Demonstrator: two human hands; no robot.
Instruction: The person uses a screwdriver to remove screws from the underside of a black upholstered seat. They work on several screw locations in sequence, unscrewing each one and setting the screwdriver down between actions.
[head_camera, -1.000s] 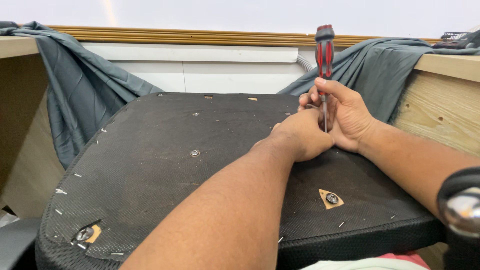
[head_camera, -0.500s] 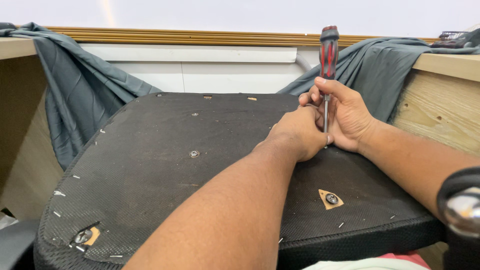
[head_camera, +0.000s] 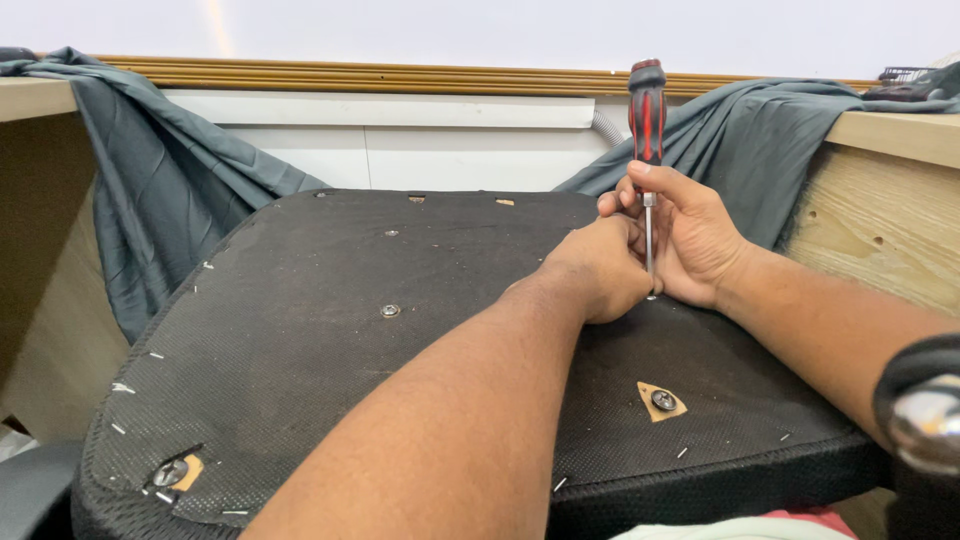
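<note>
An upturned chair seat (head_camera: 300, 340) covered in black mesh fabric lies in front of me, with staples along its edges and metal screw inserts showing. A screwdriver (head_camera: 647, 110) with a red and black handle stands upright on the seat's right part. My right hand (head_camera: 690, 235) grips its metal shaft just below the handle. My left hand (head_camera: 600, 270) is closed around the lower shaft near the tip, pressed against the fabric. The tip itself is hidden behind my fingers.
Grey cloth (head_camera: 170, 180) drapes over wooden desks (head_camera: 880, 210) on both sides of the seat. A white wall panel (head_camera: 400, 140) with a wooden trim runs behind. A black and chrome chair part (head_camera: 925, 420) sits at the right edge.
Both hands stay on the screwdriver at the same spot; the handle has shifted only slightly. The seat has not moved.
</note>
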